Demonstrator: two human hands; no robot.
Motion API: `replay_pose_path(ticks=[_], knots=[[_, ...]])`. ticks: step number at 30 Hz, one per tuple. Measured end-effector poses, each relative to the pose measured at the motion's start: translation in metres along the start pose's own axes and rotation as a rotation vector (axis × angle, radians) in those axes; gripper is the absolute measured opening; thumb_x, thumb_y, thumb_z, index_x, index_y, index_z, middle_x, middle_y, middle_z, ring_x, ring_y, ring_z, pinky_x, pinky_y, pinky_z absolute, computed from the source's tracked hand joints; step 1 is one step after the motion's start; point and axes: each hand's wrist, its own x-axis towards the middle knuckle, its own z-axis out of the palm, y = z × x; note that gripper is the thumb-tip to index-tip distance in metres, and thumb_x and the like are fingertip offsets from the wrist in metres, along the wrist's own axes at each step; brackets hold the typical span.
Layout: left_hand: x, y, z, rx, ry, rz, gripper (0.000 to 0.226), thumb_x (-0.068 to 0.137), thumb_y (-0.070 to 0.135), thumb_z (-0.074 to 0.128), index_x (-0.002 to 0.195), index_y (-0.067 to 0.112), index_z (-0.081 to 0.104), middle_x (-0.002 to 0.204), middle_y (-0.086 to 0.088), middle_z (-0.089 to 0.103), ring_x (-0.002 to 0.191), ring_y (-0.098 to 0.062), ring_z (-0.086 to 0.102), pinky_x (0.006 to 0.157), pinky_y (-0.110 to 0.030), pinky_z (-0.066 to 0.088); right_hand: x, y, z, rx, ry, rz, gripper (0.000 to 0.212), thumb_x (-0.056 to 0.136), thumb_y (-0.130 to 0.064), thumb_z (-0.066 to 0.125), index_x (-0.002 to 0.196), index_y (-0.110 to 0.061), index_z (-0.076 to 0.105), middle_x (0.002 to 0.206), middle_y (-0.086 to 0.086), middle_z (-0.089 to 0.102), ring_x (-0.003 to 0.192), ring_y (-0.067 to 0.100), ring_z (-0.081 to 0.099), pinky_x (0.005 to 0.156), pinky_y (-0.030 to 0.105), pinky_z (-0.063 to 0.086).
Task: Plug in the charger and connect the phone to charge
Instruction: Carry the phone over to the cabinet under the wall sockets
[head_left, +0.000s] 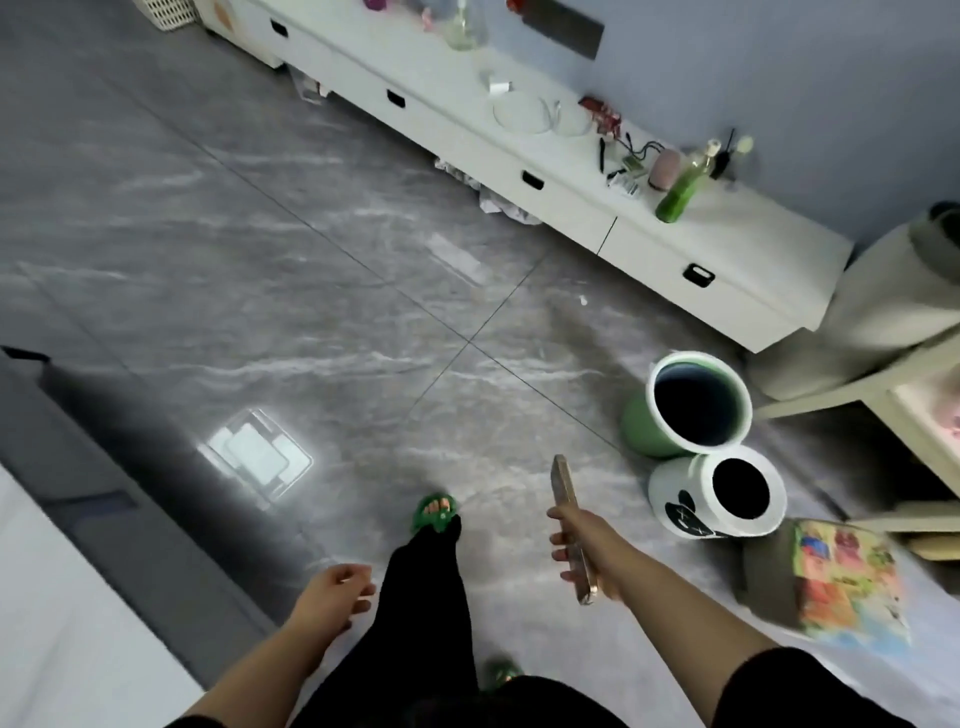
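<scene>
While the right hand (582, 558) is grasping the phone (571, 525) near the bins and the left hand (335, 592) is hanging loosely curled and empty, nothing is looking plugged in yet, and no charger is showing clearly.

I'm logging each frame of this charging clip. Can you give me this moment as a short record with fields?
right hand: right hand grips the phone, held edge-on
left hand: left hand empty, fingers loosely curled
posture: standing on grey tiled floor, green slipper forward
cabinet: white cabinet along the wall, cables and small items on top
charger: not clearly identifiable
bins: two round bins by the right hand
</scene>
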Motion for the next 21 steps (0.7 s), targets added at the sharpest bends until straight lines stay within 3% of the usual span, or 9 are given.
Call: replay_pose_path(ticks=[8,13,21], knots=[[0.074,0.185,-0.01,0.105,-0.071,0.049,0.023,0.095,0.015,0.049,0.112,0.006,0.06,0.1,-0.014,0.065,0.074,-0.02,0.058,0.058,-0.026,0.035,0.041,-0.124,-0.011,0.044,-0.016,0.123,0.026,0.087,-0.038,0.058,0.102,-0.017,0.056,0.089,0.01,0.049,0.072,0.024,0.05,0.063,0.033,0.042],[0.126,0.3,0.006,0.102,-0.129,0.067,0.023,0.095,0.019,0.049,0.113,0.01,0.06,0.105,-0.012,0.065,0.082,-0.02,0.06,0.064,-0.026,0.039,0.082,-0.184,-0.054,0.116,-0.006,0.211,0.033,0.087,-0.037,0.059,0.109,-0.013,0.055,0.087,0.011,0.046,0.071,0.025,0.047,0.065,0.034,0.04],[0.191,0.431,0.025,0.106,-0.041,0.087,0.025,0.093,0.015,0.052,0.115,0.008,0.061,0.105,-0.013,0.062,0.092,-0.023,0.059,0.063,-0.027,0.041,0.153,-0.328,-0.101,-0.052,0.001,0.217,0.039,0.076,-0.043,0.061,0.106,-0.019,0.058,0.088,0.008,0.045,0.069,0.022,0.046,0.061,0.03,0.039]])
